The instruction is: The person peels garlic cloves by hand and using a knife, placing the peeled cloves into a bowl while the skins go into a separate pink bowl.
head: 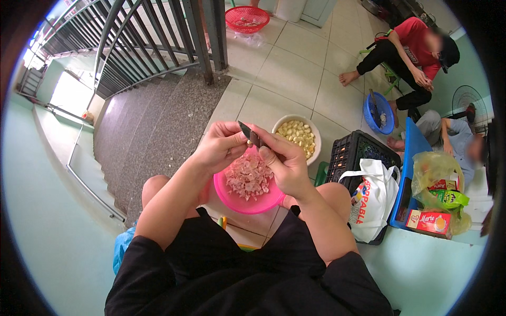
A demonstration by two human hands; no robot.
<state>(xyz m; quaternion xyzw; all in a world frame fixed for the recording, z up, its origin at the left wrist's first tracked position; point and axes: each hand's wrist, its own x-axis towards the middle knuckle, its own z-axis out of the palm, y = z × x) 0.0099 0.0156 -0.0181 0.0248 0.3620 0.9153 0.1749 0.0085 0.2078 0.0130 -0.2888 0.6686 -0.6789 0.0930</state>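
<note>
My right hand point(287, 160) grips a small knife point(255, 138), its dark blade angled up and left toward my other thumb. Between the fingertips of my left hand point(222, 144) is a small garlic clove point(249, 142), mostly hidden by fingers and blade. Below both hands, a pink plastic basin point(253, 208) sits on the floor between my legs. Papery pinkish garlic skins point(248, 177) are heaped in it. Just beyond my right hand stands a white bowl point(318, 136) with many peeled garlic cloves point(296, 134) inside.
Granite stairs point(158, 118) drop away at left beside a metal railing point(150, 35). To the right are a black crate point(342, 152), a white tote bag point(373, 197) and a blue table edge point(405, 173). Two people sit farther right, near a blue basket point(367, 112). A red basket point(247, 27) lies ahead.
</note>
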